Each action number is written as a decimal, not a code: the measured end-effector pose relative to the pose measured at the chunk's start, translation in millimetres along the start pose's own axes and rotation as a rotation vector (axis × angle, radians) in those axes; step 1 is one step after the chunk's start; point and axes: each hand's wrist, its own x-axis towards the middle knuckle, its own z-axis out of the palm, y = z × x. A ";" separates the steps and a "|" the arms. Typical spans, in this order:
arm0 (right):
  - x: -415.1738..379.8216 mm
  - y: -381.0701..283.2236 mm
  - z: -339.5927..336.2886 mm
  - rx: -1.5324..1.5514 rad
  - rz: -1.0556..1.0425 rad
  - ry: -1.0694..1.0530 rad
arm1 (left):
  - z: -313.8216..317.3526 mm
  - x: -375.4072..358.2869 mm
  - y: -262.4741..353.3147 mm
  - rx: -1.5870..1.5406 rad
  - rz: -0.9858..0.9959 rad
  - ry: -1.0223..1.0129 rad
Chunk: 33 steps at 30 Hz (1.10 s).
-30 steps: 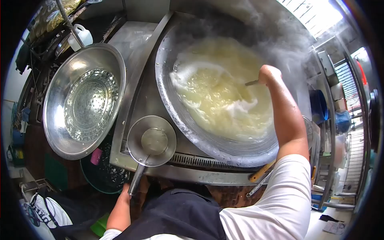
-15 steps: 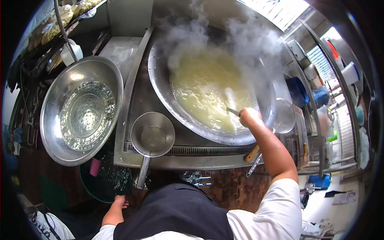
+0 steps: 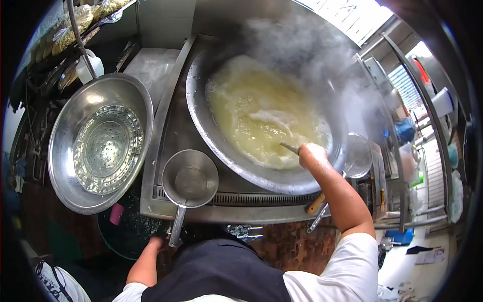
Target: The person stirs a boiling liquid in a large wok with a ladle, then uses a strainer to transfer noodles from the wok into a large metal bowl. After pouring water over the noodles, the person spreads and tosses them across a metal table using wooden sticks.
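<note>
My right hand (image 3: 313, 155) is closed around a grey handle (image 3: 289, 147) over the near right side of a large metal wok (image 3: 214, 136). The far end of that tool is hidden in the cloudy yellowish liquid (image 3: 246, 116), which is swirling, with foam and steam. Low on the left, my left hand (image 3: 157, 243) hangs beside the stove front, close to the handle end of a metal saucepan-shaped scoop (image 3: 190, 176); its fingers are mostly lost in shadow. That scoop rests on the stove's front edge, its handle jutting towards me.
A big metal basin (image 3: 63, 166) holds a perforated strainer (image 3: 108, 148) at the left. Beneath it is a dark green tub (image 3: 113, 239) with a pink cup (image 3: 116, 214). A mesh skimmer (image 3: 358, 156) and a wooden handle (image 3: 316, 204) lie right of the wok. Shelves (image 3: 402, 131) stand farther right.
My right hand has shifted slightly down and left with the tool, and the liquid's foam pattern has changed. My left hand has risen a little towards the scoop's handle. The view has tilted slightly.
</note>
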 end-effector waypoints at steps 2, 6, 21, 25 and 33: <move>44.5 -0.5 -8.5 -0.020 -0.005 0.014 | -8.1 13.3 -30.0 -0.012 -0.053 0.021; 138.8 -1.6 -27.8 0.055 0.024 0.129 | -10.3 -19.3 -43.8 -0.036 -0.217 0.134; 165.3 14.1 4.7 0.252 0.071 0.240 | 40.7 -15.1 -56.8 -0.061 -0.095 0.089; 64.1 45.1 -17.6 0.279 0.018 0.206 | 10.0 -18.2 -48.4 0.010 -0.123 0.066; -117.0 125.5 -102.6 0.325 -0.020 0.175 | -43.9 28.4 -62.2 0.052 -0.230 -0.031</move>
